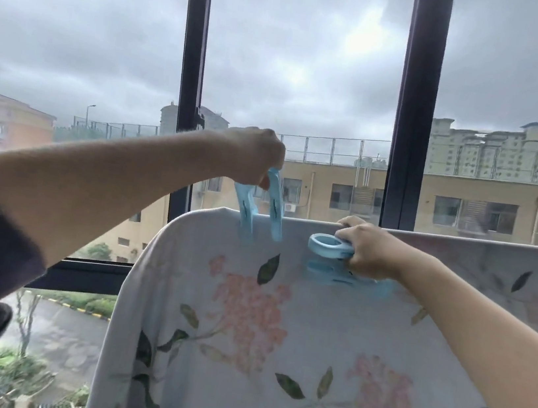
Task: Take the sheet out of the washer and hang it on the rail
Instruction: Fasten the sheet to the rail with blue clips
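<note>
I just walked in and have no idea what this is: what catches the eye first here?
A big flowered sheet fills the lower middle and right, hanging in front of a window. At its top edge the left hand squeezes a blue clip open over the cloth, while the right hand grips a ring-ended blue clip at that edge. Behind are heavy grey clouds and apartment blocks.

We see the sheet (pixel 305 375), pale with pink blossoms and green leaves, draped over the rail across the middle right of the frame. It hangs smooth to the lower edge, its fold hiding the rail.
</note>
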Motion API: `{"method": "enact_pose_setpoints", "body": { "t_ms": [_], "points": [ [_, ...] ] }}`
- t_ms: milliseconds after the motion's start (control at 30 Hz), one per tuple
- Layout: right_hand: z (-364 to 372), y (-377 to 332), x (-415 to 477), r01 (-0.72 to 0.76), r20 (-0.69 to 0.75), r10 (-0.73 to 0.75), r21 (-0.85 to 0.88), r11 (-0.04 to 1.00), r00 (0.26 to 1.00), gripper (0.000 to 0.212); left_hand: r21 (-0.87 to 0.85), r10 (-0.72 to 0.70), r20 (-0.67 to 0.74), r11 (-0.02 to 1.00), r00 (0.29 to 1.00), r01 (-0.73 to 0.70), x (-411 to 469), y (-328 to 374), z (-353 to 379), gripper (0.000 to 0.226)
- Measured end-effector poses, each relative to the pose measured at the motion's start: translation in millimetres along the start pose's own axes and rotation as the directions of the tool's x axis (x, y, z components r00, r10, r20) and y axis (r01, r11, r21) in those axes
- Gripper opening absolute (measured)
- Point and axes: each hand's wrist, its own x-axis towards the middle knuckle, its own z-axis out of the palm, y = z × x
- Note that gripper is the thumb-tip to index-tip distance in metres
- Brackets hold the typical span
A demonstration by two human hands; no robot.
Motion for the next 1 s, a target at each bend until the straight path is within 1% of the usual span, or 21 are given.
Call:
{"method": "enact_pose_setpoints", "body": {
  "t_ms": [67, 167, 267, 333, 433, 567, 667, 733, 767, 867, 933, 1000],
  "points": [
    [0, 1, 1, -0.011, -0.002, 0.011, -0.007, 1.0, 1.0, 0.017, 0.04, 0.018, 0.026, 0.999, 1.0, -0.019, 9, -1, 1, 0.022],
    [3, 3, 1, -0.007, -0.004, 0.007, -0.013, 1.0, 1.0, 0.015, 0.028, 0.027, 0.087, 0.999, 0.996, -0.03, 21, 2, 2, 0.027],
    [6, 6, -2, 0.009, -0.025, -0.009, -0.023, 1.0, 1.0, 0.013, -0.052, 0.051, 0.161, 0.998, 0.986, -0.043, 30, 2, 7, 0.036],
    [8, 10, -2, 0.015, -0.035, -0.016, -0.03, 0.999, 0.999, 0.015, -0.066, 0.064, 0.169, 0.996, 0.984, -0.054, 35, 0, 9, 0.034],
    [8, 10, -3, 0.031, -0.037, -0.031, -0.017, 0.999, 0.999, 0.014, -0.102, 0.07, 0.172, 0.993, 0.983, -0.053, 41, -4, 11, 0.033],
    [11, 11, -1, 0.045, -0.046, -0.045, -0.015, 0.999, 0.998, 0.021, -0.168, 0.025, 0.247, 0.986, 0.969, 0.017, 46, -7, 17, 0.039],
    [15, 13, 2, 0.038, -0.069, -0.039, -0.006, 0.999, 0.997, 0.019, -0.278, 0.06, 0.3, 0.96, 0.952, 0.027, 46, -8, 19, 0.029],
    [15, 14, 3, 0.033, -0.07, -0.033, 0.006, 0.999, 0.997, 0.014, -0.34, 0.072, 0.274, 0.94, 0.959, 0.027, 44, -9, 22, 0.041],
    [15, 15, 3, 0.034, -0.069, -0.033, 0.008, 0.999, 0.997, 0.013, -0.348, 0.046, 0.24, 0.937, 0.97, 0.042, 44, -10, 25, 0.049],
    [15, 15, 1, 0.036, -0.075, -0.036, 0.002, 0.999, 0.997, 0.015, -0.299, -0.096, 0.064, 0.948, 0.993, 0.111, 48, -6, 37, 0.071],
    [15, 15, 0, 0.035, -0.076, -0.035, 0.003, 0.999, 0.997, 0.015, -0.301, -0.184, -0.066, 0.941, 0.981, 0.156, 50, -2, 45, 0.073],
    [14, 14, 0, 0.034, -0.076, -0.034, -0.002, 0.999, 0.997, 0.016, -0.331, -0.214, -0.149, 0.931, 0.965, 0.156, 54, -2, 51, 0.072]
  ]
}}
